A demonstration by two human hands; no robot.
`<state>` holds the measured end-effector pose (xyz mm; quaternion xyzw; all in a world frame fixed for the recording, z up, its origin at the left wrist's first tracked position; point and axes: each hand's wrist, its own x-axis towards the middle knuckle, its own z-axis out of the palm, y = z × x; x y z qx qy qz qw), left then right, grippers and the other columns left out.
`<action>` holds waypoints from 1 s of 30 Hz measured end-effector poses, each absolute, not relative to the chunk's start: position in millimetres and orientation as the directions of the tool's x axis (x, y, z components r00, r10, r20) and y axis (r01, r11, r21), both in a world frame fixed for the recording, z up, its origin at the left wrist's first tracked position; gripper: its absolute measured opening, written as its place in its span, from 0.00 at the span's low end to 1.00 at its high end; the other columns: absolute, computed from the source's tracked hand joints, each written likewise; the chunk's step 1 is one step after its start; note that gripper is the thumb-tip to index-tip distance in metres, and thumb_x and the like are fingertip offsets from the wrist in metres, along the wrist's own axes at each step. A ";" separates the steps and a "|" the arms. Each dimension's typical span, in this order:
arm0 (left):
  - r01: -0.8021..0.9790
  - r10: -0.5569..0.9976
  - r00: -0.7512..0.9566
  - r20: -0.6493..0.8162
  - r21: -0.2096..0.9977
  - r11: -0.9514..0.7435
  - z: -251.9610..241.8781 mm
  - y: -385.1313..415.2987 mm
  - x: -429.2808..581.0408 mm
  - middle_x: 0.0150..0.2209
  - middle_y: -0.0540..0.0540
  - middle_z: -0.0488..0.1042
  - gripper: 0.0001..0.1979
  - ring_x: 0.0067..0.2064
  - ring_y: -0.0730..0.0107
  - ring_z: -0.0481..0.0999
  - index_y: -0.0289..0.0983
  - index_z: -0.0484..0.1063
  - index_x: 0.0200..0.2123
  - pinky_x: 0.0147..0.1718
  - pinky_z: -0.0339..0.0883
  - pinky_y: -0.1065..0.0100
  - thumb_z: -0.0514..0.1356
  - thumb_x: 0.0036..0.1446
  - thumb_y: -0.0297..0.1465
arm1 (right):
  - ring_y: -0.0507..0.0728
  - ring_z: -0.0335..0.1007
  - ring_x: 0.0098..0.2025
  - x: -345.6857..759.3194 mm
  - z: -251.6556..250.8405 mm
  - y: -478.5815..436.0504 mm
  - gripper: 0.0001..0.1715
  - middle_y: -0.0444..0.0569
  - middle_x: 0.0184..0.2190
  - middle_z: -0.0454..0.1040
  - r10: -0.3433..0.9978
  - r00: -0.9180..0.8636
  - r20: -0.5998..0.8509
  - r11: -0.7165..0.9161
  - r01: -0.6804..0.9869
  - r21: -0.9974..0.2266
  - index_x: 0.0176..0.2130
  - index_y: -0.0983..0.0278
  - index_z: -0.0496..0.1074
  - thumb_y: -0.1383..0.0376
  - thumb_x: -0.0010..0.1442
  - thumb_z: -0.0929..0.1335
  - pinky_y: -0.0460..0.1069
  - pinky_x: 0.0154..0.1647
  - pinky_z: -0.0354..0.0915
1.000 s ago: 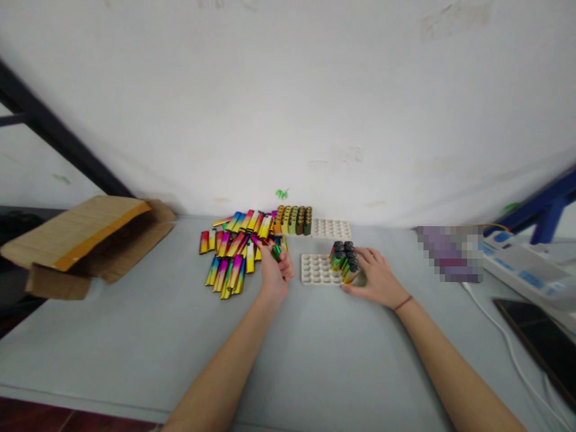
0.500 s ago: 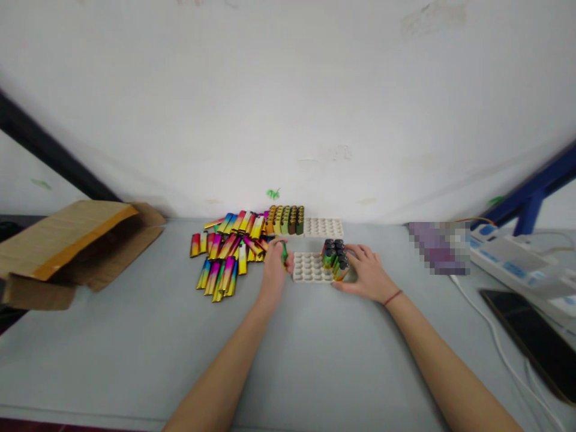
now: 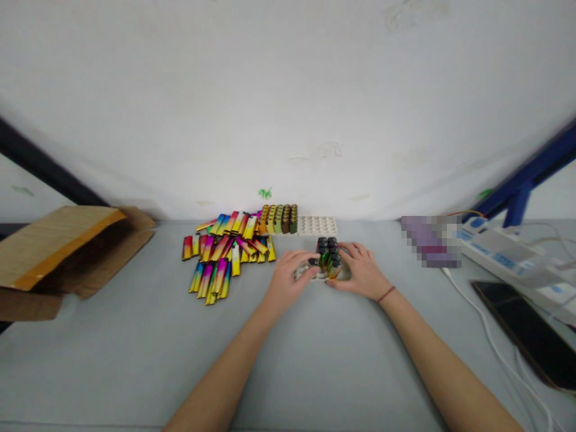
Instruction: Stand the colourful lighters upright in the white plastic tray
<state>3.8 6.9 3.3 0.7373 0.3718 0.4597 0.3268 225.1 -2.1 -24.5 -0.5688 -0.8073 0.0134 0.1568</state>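
Observation:
My left hand (image 3: 290,277) pinches a black-topped tube (image 3: 314,262) over the near white tray (image 3: 321,277), close beside the black-topped tubes (image 3: 333,252) standing in its right part. My right hand (image 3: 360,273) is curved around the right side of those standing tubes, thumb at the near edge and fingers behind, touching them. Left of my hands lies a loose pile of shiny multicoloured tubes (image 3: 220,246). Behind, a block of gold and green tubes (image 3: 279,219) stands upright beside a second white tray (image 3: 317,225) with bare holes.
An open cardboard box (image 3: 67,246) lies at the left. On the right are a pixelated object (image 3: 429,243), a white power strip (image 3: 499,252), a black phone (image 3: 526,330) and white cables. A white wall rises behind the table.
My left hand has moved right, from the near tray's left edge to beside the standing tubes, bringing its tube along. My right hand stays around the tubes. The view has shifted slightly.

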 end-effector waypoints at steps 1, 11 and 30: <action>0.265 0.845 0.317 0.430 0.815 -0.515 2.7 6.5 4.0 0.42 0.43 0.79 0.10 0.46 0.59 0.74 0.44 0.79 0.41 0.50 0.61 0.60 0.63 0.54 0.34 | 0.71 0.56 0.57 225.0 -24.4 -2.2 0.43 0.57 0.59 0.65 0.923 -0.304 0.236 0.353 0.914 -0.201 0.57 0.61 0.66 0.41 0.50 0.69 0.63 0.50 0.59; 0.410 0.861 0.281 0.423 0.759 -0.506 1.6 7.0 8.0 0.40 0.45 0.80 0.12 0.43 0.58 0.75 0.45 0.77 0.41 0.50 0.56 0.58 0.66 0.51 0.36 | 0.71 0.55 0.58 224.8 -22.8 -3.2 0.43 0.57 0.59 0.65 0.925 -0.305 0.225 0.352 0.911 -0.214 0.57 0.61 0.66 0.41 0.50 0.68 0.63 0.51 0.59; 0.631 0.729 0.460 0.507 0.391 -0.670 1.4 2.1 8.0 0.44 0.47 0.77 0.17 0.46 0.65 0.73 0.44 0.71 0.53 0.47 0.62 0.61 0.57 0.61 0.28 | 0.71 0.55 0.58 225.6 -25.4 -4.3 0.44 0.57 0.59 0.65 0.928 -0.289 0.234 0.337 0.919 -0.203 0.58 0.62 0.65 0.41 0.51 0.68 0.63 0.51 0.59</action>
